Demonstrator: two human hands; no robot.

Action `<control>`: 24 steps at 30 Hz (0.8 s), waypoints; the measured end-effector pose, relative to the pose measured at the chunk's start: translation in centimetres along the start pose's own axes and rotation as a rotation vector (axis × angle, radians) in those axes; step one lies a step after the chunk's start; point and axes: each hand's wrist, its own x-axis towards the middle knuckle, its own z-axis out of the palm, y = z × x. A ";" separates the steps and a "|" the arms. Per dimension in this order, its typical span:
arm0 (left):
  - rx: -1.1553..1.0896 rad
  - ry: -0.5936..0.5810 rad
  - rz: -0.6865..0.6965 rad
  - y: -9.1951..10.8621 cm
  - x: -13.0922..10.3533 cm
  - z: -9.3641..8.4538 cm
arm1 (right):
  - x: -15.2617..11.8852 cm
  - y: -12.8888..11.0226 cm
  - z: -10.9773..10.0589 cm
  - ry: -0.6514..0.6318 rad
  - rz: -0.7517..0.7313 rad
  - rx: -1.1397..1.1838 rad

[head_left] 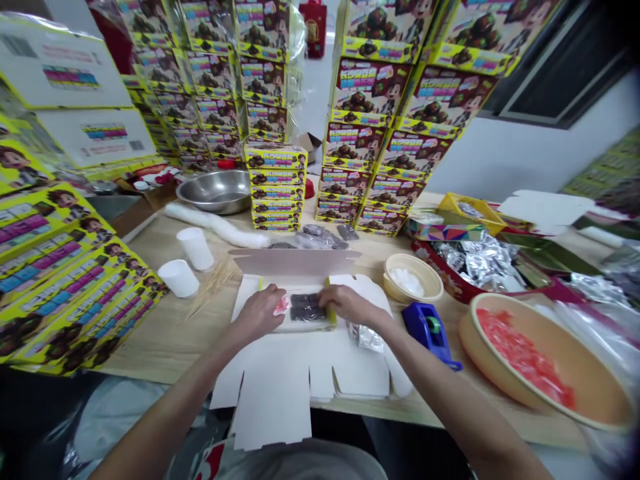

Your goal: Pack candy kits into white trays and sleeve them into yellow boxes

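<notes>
An unfolded white cardboard box (273, 360) lies at the table's front edge, its back flap upright. In its tray part lies a dark, clear-wrapped block (304, 307). My left hand (261, 311) is at the block's left, fingers closed on a small red and white packet (281, 305). At the block's right end, my right hand (344, 301) has its bent fingertips on the dark block. Silver foil packets (367, 338) lie on the cardboard below my right wrist.
A blue tape dispenser (425, 333) and a basin of red packets (545, 353) stand right. A small bowl (414, 277) is behind. White cups (195, 248) and thin sticks (214, 283) are left. Stacked printed boxes (278, 190) and a metal bowl (216, 191) stand at the back.
</notes>
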 end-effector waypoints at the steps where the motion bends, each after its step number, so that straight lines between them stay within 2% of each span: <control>1: 0.046 -0.025 0.003 0.1 0.0 0.3 | -0.8 0.7 -1.0 0.004 0.017 0.026; 4: 0.086 -0.046 0.029 -0.2 -0.2 0.6 | -4.2 3.1 -3.1 -0.048 0.188 -0.013; 7: 0.020 -0.027 0.027 -0.9 -0.7 0.4 | -7.5 5.1 -2.5 -0.168 0.329 -0.167; 11: -0.009 0.006 -0.009 -1.1 -1.0 -0.2 | -9.5 5.8 0.0 -0.072 0.310 -0.277; 14: 0.022 0.083 -0.039 -1.0 -1.1 -0.5 | -9.9 5.5 0.6 0.001 0.300 -0.274; 16: 0.011 0.149 -0.055 -1.0 -1.3 -0.7 | -10.3 5.2 0.1 0.018 0.303 -0.168; 18: -0.040 0.219 -0.085 -0.8 -1.5 -0.9 | -10.4 4.9 -1.0 0.030 0.324 0.053; 21: -0.226 0.318 -0.181 0.8 -1.5 -1.4 | -9.0 3.6 -2.3 0.073 0.330 0.407; 22: -0.344 0.315 -0.199 1.8 -1.2 -1.5 | -8.1 2.8 -2.4 0.094 0.309 0.487; 24: -0.644 0.226 -0.178 4.2 -0.4 -1.5 | -5.7 0.6 -1.8 0.157 0.257 0.582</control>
